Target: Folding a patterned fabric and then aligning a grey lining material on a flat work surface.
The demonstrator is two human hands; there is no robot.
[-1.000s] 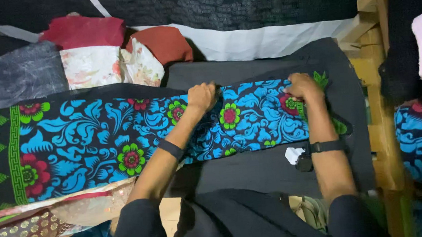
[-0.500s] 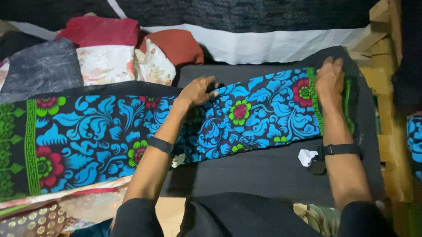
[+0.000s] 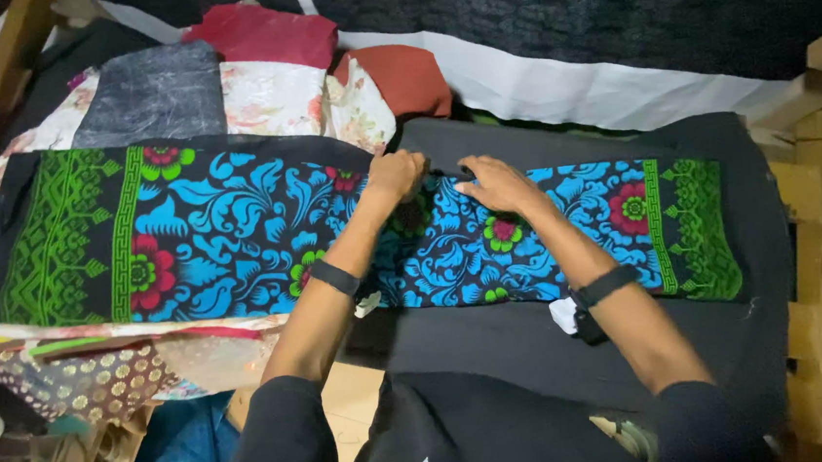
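Note:
A long black cloth point(image 3: 235, 230) printed with blue leaves, red flowers and green borders lies spread flat across a dark padded board point(image 3: 537, 343). My left hand point(image 3: 397, 173) is curled on the cloth's far edge near the middle, fingers pinching the fabric. My right hand point(image 3: 495, 183) rests flat on the cloth just to the right of it, fingers pointing left toward the other hand. Both wrists wear dark bands. The cloth's right green border point(image 3: 694, 228) lies smooth near the board's right end.
Folded fabrics are stacked at the back left: a red one point(image 3: 263, 32), a grey one point(image 3: 151, 90), a pale floral one point(image 3: 264, 96). A white strip point(image 3: 565, 82) runs under a dark wall cloth. Wooden framing point(image 3: 809, 190) stands on the right. Patterned cloths point(image 3: 80, 369) hang at the lower left.
My right hand has slid left along the cloth from its right border to the middle, next to my left hand. The view has shifted, showing more of the cloth's right end.

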